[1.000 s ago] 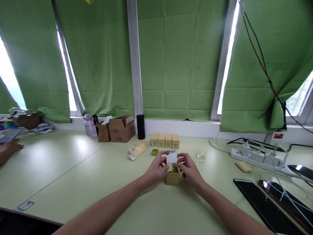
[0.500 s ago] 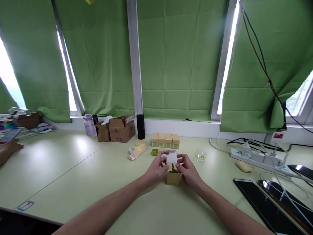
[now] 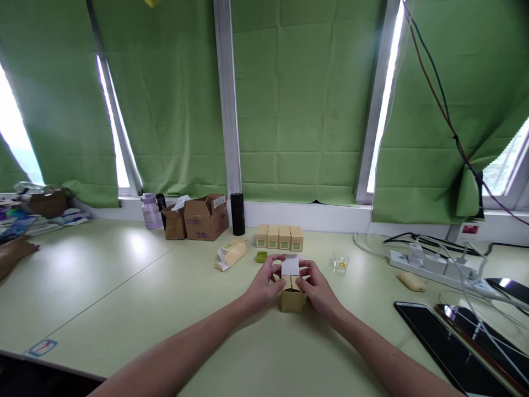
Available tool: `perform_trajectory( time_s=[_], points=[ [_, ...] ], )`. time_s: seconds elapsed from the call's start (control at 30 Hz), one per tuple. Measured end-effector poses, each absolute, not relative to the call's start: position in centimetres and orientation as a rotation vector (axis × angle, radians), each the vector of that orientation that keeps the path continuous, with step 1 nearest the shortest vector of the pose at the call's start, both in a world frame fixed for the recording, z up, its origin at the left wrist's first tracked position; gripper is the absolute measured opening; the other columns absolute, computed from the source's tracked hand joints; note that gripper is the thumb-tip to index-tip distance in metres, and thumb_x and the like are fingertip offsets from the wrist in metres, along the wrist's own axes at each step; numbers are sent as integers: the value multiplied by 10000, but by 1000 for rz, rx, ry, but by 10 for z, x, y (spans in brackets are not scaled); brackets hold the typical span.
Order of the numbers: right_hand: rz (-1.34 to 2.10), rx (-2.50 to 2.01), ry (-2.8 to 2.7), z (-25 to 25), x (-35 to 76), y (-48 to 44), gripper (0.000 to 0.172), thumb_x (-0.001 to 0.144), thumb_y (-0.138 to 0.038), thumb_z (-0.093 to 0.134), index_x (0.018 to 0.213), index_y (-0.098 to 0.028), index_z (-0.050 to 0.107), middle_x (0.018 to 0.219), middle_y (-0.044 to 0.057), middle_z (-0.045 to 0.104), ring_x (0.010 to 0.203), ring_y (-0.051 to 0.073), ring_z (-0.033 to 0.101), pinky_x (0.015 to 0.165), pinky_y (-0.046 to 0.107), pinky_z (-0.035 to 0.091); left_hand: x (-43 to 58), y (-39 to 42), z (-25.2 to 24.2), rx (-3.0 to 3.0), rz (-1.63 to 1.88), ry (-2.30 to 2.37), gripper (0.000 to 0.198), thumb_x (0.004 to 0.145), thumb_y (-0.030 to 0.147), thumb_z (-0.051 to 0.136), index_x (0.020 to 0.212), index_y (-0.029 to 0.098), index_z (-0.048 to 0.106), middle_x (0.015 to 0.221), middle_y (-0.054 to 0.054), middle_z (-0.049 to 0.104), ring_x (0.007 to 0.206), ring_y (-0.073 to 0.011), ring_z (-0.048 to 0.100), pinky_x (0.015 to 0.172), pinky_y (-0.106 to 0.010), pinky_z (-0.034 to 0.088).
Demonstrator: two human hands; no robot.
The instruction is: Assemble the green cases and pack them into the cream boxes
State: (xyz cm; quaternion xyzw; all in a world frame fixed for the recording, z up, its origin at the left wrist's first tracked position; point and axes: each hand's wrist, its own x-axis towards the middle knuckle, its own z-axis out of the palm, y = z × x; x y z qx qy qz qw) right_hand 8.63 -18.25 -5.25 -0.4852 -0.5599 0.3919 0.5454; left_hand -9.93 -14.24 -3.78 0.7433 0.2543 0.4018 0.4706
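Note:
A small brown cardboard box (image 3: 291, 302) stands upright on the table in front of me, its white-lined lid (image 3: 290, 266) raised at the back. My left hand (image 3: 266, 281) grips the box's left side, thumb on the left side flap. On the right, my right hand (image 3: 313, 284) holds the other side with its thumb on the right flap. Both flaps are folded inward, nearly meeting, with a thin gap between them. What lies inside the box is hidden. Just beyond my left hand sits a small olive-green tray (image 3: 262, 257).
Several closed small boxes (image 3: 279, 237) stand in a row behind. An opened carton (image 3: 232, 255) lies to their left, a clear glass cup (image 3: 340, 261) to the right. Further right are a power strip (image 3: 438, 267) and a tablet (image 3: 438, 342). Another person's hand (image 3: 16, 251) rests far left.
The two side flaps have gone down and inward, closing most of the opening that showed before. Both my hands stay at the box. The phone near the other person's hand is no longer visible.

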Motion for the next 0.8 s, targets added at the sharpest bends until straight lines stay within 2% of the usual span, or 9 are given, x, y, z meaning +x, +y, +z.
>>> perform_trajectory(
  time_s=[0.33,0.6,0.8],
  points=[
    [867,-1127,-1354,-63,88,-175,411,784,-429,623,1136,-236,537,929,10,580,694,171,548,651,324,452,-98,-146,-33,1794,1003,647,609,822,272,676,1297,239,296,989,-38,707,889,-210,582,814,-357,373],
    [822,-1112,-1359,-63,87,-176,359,796,-397,635,1109,-240,556,940,19,612,714,185,572,691,344,479,-98,-141,-39,1810,1027,648,392,821,309,693,1113,238,442,1001,-41,681,916,-204,565,813,-334,383],
    [797,-1115,-1370,-61,87,-178,363,793,-418,632,1104,-241,571,901,-5,577,693,174,559,677,327,469,-98,-139,-41,1816,1073,651,325,789,292,719,1035,223,519,924,-19,610,888,-192,545,796,-311,413]
  ],
)
